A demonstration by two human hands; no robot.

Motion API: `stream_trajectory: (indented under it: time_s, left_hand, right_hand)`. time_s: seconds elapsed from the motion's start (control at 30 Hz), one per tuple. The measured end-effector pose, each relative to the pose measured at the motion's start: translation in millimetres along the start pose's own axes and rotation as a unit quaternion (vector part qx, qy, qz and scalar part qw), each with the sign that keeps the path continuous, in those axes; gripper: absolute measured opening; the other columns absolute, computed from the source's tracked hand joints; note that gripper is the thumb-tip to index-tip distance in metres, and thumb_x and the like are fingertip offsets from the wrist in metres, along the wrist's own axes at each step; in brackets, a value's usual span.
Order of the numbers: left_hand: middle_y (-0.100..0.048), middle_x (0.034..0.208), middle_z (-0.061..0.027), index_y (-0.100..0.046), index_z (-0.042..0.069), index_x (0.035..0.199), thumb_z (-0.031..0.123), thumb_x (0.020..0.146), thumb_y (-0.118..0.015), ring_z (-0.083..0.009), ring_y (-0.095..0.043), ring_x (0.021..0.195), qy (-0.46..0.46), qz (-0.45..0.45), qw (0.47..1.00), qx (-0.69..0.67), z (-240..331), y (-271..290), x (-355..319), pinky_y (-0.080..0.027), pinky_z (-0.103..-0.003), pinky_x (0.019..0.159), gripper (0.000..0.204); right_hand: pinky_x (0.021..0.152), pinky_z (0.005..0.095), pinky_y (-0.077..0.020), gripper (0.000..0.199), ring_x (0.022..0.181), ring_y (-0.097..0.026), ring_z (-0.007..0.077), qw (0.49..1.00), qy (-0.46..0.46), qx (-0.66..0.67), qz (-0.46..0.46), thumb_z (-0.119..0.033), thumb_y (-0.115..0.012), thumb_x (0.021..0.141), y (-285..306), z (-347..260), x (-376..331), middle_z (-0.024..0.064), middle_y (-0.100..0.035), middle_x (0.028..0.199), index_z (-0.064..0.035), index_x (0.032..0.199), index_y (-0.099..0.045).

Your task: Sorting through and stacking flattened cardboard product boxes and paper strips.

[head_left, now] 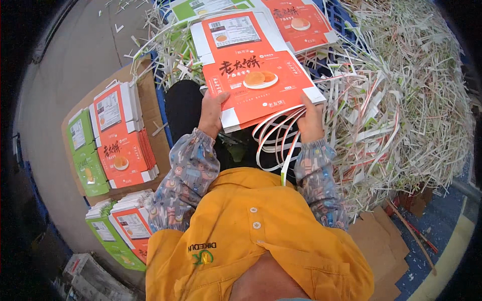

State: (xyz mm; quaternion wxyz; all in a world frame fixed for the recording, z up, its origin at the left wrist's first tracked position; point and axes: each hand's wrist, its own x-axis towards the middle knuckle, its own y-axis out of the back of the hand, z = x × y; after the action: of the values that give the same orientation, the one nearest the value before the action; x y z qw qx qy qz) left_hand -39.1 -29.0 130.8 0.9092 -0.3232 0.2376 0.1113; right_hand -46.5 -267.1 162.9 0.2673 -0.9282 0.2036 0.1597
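A stack of flat orange-red carton blanks [251, 95] with a biscuit picture lies in front of me, tilted slightly. My left hand [213, 111] grips its near left corner, thumb on top. At the near right corner my right hand [311, 120] is closed on the stack's edge, its thumb on top. Curled white and red paper trim strips [273, 138] hang from the stack's near edge, beside my right hand. Most of the fingers of both hands are hidden under the stack.
More orange blanks [301, 25] and green blanks [201, 6] lie beyond. A big heap of shredded paper strips [401, 110] fills the right. At left, stacked orange blanks [125, 150] and green blanks [89, 168] rest on brown cardboard [75, 110]. Cardboard sheets [379, 246] lie lower right.
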Motion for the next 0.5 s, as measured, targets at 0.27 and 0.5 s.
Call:
stream_trajectory:
  time_s: [0.27,0.5]
  left_hand:
    - [-0.054,0.101,-0.0135,-0.041,-0.003,0.106,-0.004,0.075,-0.050,-0.0217,-0.057,0.085,-0.039,-0.001,0.999,-0.004,1,-8,-2,-0.048,-0.033,0.073,0.032]
    - [-0.055,0.099,-0.0137,-0.041,-0.004,0.105,-0.005,0.073,-0.052,-0.0224,-0.057,0.084,-0.072,0.039,0.996,-0.033,-10,-15,5,-0.049,-0.033,0.072,0.033]
  right_hand:
    - [0.076,0.0344,-0.0470,0.051,0.093,-0.052,0.0234,1.000,-0.007,0.006,-0.015,0.005,-0.055,0.073,-6,-6,-14,0.0093,-0.046,0.107,-0.0113,0.114,-0.029]
    - [0.064,0.0313,-0.0497,0.041,0.071,-0.059,0.0233,0.988,-0.101,-0.062,-0.099,0.002,-0.049,0.073,-17,-3,-39,0.0161,-0.054,0.094,0.0018,0.112,-0.038]
